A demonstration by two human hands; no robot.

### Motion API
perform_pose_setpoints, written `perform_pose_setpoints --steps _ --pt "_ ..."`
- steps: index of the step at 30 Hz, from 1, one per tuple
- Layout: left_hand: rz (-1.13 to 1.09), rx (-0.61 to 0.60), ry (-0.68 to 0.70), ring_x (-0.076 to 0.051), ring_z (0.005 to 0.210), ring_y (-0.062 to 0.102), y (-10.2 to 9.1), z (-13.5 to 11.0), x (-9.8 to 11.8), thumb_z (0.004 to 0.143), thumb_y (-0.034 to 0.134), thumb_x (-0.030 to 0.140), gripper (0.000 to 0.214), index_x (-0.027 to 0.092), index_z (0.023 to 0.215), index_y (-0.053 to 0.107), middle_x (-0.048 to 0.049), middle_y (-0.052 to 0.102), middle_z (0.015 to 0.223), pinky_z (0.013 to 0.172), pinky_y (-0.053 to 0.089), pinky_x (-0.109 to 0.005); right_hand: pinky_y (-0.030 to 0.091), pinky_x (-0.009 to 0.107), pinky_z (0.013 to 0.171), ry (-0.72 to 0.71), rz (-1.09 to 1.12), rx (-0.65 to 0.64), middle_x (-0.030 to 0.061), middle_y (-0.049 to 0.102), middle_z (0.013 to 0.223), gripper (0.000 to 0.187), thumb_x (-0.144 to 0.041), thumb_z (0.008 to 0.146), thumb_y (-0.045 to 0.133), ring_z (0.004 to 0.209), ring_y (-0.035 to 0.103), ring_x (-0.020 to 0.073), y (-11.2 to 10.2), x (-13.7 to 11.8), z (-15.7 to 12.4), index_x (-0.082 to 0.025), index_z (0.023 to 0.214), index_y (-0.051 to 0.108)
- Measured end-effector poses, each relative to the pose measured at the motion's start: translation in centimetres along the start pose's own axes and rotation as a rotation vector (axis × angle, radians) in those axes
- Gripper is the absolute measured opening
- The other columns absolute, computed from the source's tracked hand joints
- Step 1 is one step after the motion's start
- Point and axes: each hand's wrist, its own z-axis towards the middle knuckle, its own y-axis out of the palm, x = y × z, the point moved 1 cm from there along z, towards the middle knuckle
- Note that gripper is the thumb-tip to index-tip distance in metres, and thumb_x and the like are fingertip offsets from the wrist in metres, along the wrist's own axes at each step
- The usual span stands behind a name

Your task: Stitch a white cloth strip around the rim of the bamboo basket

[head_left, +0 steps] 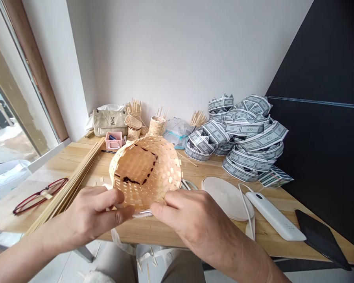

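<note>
A woven bamboo basket (pixel 165 165) is tilted so that its inside faces me, with a dark stitched outline around its base. My left hand (pixel 97 210) pinches the near rim from the left, thumb on the edge. At the rim's right side, my right hand (pixel 191 216) grips the edge with thumb and curled fingers. Between the two thumbs a strip of white fabric tape (pixel 141 214) lies along the rim, with a thin shiny sliver on it that is too small to name. The tape's loose end hangs below the table edge toward my lap.
Long bamboo strips (pixel 73 177) and red-framed glasses (pixel 41 195) lie left. A handbag (pixel 110 122), a pink crate (pixel 113 140) and small woven baskets (pixel 157 125) stand behind. Right are stacked patterned paper bands (pixel 247 129), a tape roll (pixel 224 196), a white device (pixel 275 216) and a black tablet-like slab (pixel 321 236).
</note>
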Motion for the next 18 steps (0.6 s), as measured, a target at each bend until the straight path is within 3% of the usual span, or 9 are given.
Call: perform_pose_setpoints --steps 4,6,11,18 --pt "-0.081 -0.005 0.144 -0.007 0.054 0.047 0.1 0.7 -0.4 0.090 0.045 0.020 0.022 0.019 0.086 0.066 0.0011 0.049 0.066 0.051 0.035 -0.018 0.016 0.024 0.048 0.013 0.009 -0.050 -0.0042 0.039 0.060 0.019 -0.003 0.080 0.046 0.050 0.030 0.0088 -0.4 0.2 0.1 -0.018 0.068 0.048" --pt "-0.223 -0.063 0.107 -0.007 0.057 0.049 0.2 1.3 -0.9 0.089 0.047 0.026 0.022 0.021 0.091 0.069 -0.0003 0.050 0.068 0.053 0.038 -0.017 0.017 0.023 0.048 0.015 0.059 -0.102 -0.0043 0.041 0.061 0.019 -0.003 0.080 0.046 0.051 0.033 0.0080 -0.7 0.7 0.4 -0.018 0.071 0.052" --pt "-0.565 -0.341 -0.062 -0.008 0.060 0.049 0.1 3.4 -1.8 0.085 0.055 0.028 0.022 0.017 0.083 0.073 -0.0008 0.048 0.069 0.054 0.039 -0.016 0.023 0.019 0.050 0.017 0.213 -0.270 -0.0043 0.048 0.064 0.022 -0.001 0.081 0.045 0.056 0.042 0.0067 -1.1 2.2 1.1 -0.017 0.073 0.057" --pt "-0.628 -0.497 -0.066 -0.010 0.064 0.048 0.0 5.0 -1.8 0.083 0.056 0.030 0.023 0.013 0.082 0.073 -0.0020 0.051 0.069 0.058 0.041 -0.017 0.031 0.019 0.056 -0.018 0.371 -0.328 -0.0026 0.057 0.069 0.023 -0.006 0.087 0.045 0.063 0.050 0.0084 -0.9 3.1 1.5 -0.016 0.077 0.063"
